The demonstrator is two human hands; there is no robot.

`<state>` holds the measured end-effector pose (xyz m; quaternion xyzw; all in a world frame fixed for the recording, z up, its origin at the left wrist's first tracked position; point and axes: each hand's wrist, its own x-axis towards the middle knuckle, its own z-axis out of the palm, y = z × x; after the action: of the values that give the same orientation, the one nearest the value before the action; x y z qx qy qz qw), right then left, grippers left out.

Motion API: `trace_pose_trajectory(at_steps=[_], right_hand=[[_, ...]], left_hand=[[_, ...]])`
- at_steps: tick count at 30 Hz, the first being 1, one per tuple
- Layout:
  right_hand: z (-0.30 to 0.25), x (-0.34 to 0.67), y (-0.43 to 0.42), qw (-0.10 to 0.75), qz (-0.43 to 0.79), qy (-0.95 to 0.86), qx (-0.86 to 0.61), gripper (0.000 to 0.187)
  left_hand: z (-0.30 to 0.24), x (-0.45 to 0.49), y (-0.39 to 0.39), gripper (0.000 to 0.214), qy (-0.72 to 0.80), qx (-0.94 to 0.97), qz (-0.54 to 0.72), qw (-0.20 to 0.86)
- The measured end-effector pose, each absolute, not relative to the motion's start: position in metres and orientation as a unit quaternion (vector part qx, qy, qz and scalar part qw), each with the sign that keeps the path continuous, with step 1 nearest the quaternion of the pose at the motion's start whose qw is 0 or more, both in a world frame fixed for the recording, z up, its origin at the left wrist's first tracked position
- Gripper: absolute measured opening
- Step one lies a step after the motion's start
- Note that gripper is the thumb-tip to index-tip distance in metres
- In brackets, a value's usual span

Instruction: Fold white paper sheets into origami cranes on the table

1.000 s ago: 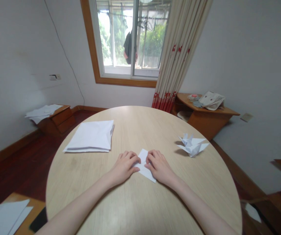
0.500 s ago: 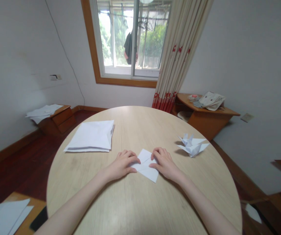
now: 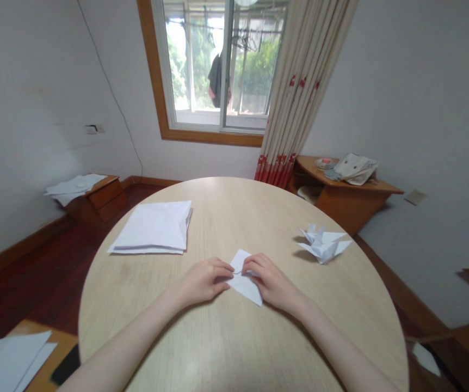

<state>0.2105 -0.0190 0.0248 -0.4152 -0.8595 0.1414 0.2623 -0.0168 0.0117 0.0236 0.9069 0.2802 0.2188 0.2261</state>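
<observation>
Head view: a folded sheet of white paper [image 3: 246, 289] lies flat on a round wooden table [image 3: 234, 212], between the person's hands and toward the near side. The left hand [image 3: 202, 282] and right hand [image 3: 271, 281] sit on either side of it, fingers curled and touching the sheet; whether they are gripping it cannot be told. A paper crane [image 3: 323, 243] sits to the right, a stack of white paper [image 3: 150, 227] to the left, both well apart from the hands.

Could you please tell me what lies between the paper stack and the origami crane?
In the head view, a folded white paper sheet lies between the paper stack and the origami crane, under the left hand and right hand.
</observation>
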Motion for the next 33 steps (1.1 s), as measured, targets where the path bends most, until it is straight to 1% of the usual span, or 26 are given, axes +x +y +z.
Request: trace_pose_trajectory(at_steps=[3, 9, 15, 19, 22, 25, 27, 33], right_hand=[[0.023, 0.208, -0.021, 0.259, 0.151, -0.867, -0.397, 0.03], [0.02, 0.209, -0.021, 0.236, 0.143, -0.87, -0.408, 0.036], [0.023, 0.209, -0.022, 0.24, 0.142, -0.869, -0.41, 0.039], [0.027, 0.207, -0.023, 0.231, 0.126, -0.877, -0.402, 0.038], [0.032, 0.205, -0.026, 0.214, 0.11, -0.884, -0.4, 0.033], [0.035, 0.202, -0.029, 0.197, 0.098, -0.889, -0.401, 0.025], [0.035, 0.199, -0.03, 0.184, 0.092, -0.891, -0.405, 0.023], [0.03, 0.195, -0.032, 0.154, 0.07, -0.891, -0.422, 0.03]], left_hand=[[0.023, -0.018, 0.011, 0.022, 0.276, 0.912, 0.222, 0.208], [0.027, -0.019, 0.008, 0.028, 0.271, 0.919, 0.207, 0.195], [0.032, -0.017, 0.004, 0.029, 0.289, 0.921, 0.196, 0.175], [0.029, -0.017, 0.004, 0.034, 0.298, 0.92, 0.195, 0.163], [0.026, -0.017, 0.005, 0.036, 0.307, 0.918, 0.192, 0.16], [0.025, -0.016, 0.006, 0.032, 0.295, 0.925, 0.185, 0.153], [0.025, -0.015, 0.007, 0.028, 0.282, 0.933, 0.179, 0.137], [0.027, -0.015, 0.005, 0.02, 0.29, 0.942, 0.157, 0.065]])
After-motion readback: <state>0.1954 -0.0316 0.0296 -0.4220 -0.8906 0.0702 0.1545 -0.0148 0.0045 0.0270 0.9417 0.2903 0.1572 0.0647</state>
